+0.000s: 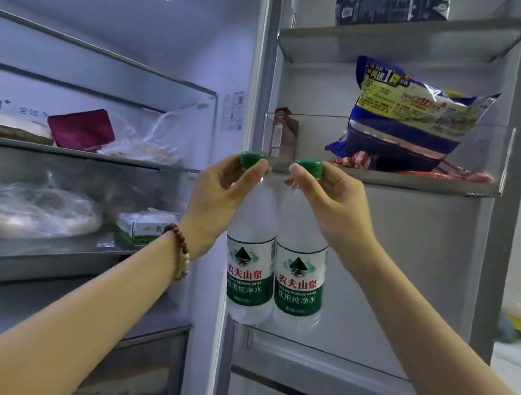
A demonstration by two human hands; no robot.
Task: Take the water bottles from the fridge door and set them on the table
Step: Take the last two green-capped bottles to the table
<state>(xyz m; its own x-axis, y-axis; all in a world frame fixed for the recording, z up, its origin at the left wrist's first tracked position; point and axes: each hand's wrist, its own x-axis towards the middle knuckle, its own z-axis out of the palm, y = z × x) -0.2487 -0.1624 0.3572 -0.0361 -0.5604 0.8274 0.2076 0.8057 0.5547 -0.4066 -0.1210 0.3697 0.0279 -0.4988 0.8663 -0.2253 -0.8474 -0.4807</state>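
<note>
Two clear water bottles with green caps and green-and-white labels hang side by side in front of the open fridge door. My left hand (217,196) grips the left bottle (250,265) at its neck, just under the cap. My right hand (327,205) grips the right bottle (299,277) the same way. Both bottle bottoms sit just above the rim of the lower door shelf (328,359); whether they touch it I cannot tell. The table is not in view.
Above the bottles, a door shelf (394,181) holds a blue-and-yellow bag (408,119) and a small carton (283,131). A dark box (390,6) lies on the top door shelf. To the left, fridge shelves carry a magenta case (81,127), bagged food (23,211) and a green-white box (142,227).
</note>
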